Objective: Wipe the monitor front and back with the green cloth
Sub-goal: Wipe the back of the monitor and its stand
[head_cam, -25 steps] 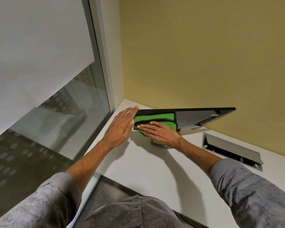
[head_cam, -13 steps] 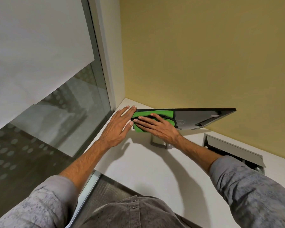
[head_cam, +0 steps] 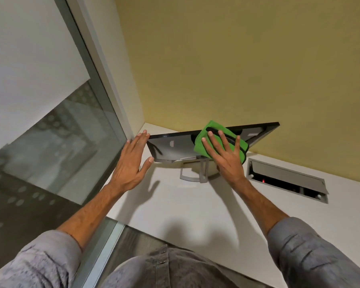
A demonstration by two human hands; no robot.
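Observation:
The monitor [head_cam: 175,145] stands on its silver stand [head_cam: 195,173] near the corner, its grey back panel turned toward me and its black top edge above. A folded green cloth [head_cam: 204,134] with a black border lies flat on the right half of that back panel. My right hand [head_cam: 227,156] presses on the cloth with fingers spread. My left hand [head_cam: 132,163] holds the monitor's left edge, fingers over the top corner and thumb under the lower corner. The screen side is hidden.
The white desk [head_cam: 175,204] fills the corner between a yellow wall [head_cam: 237,59] and a glass partition [head_cam: 50,142] on the left. A recessed cable box [head_cam: 287,179] with its lid raised sits in the desk just right of the monitor.
My right hand has slid the cloth from the left end of the back panel to its right half. My left hand stays on the left edge.

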